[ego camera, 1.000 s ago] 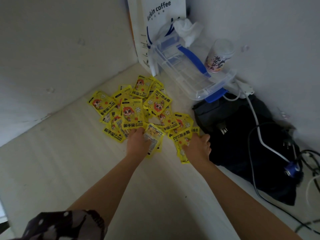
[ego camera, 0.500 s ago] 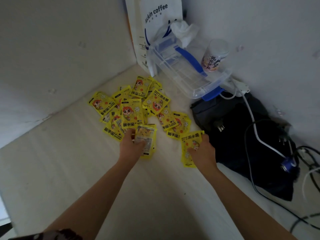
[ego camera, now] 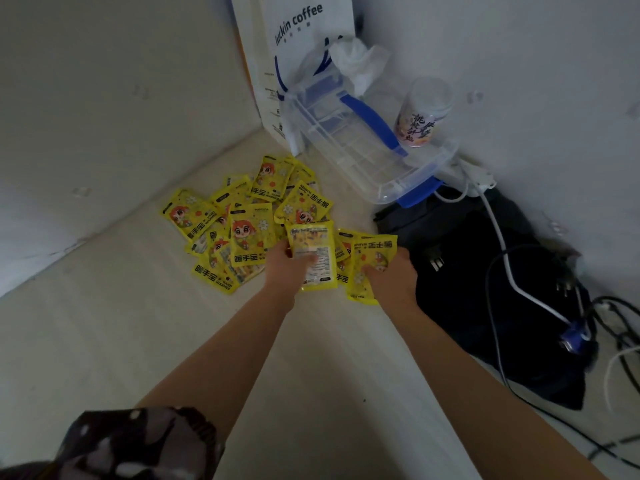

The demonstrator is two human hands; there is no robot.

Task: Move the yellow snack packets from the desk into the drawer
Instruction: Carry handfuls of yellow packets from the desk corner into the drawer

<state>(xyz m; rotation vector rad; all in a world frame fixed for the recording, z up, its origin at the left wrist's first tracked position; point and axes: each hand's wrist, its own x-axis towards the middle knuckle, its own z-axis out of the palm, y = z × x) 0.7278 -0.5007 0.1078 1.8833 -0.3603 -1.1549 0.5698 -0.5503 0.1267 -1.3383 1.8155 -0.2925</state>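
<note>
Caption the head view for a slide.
Left hand and right hand each grip a yellow foil packet from the pile on the pale desk.

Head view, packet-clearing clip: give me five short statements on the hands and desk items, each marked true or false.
1. The left hand holds a yellow packet that shows its printed back. True.
2. The right hand holds nothing. False: it grips another packet.
3. A pile of packets lies on the desk. True.
4. The paper bag reads "luckin coffee". True.
5. The clear plastic box is full of yellow packets. False: none show inside it.
</note>
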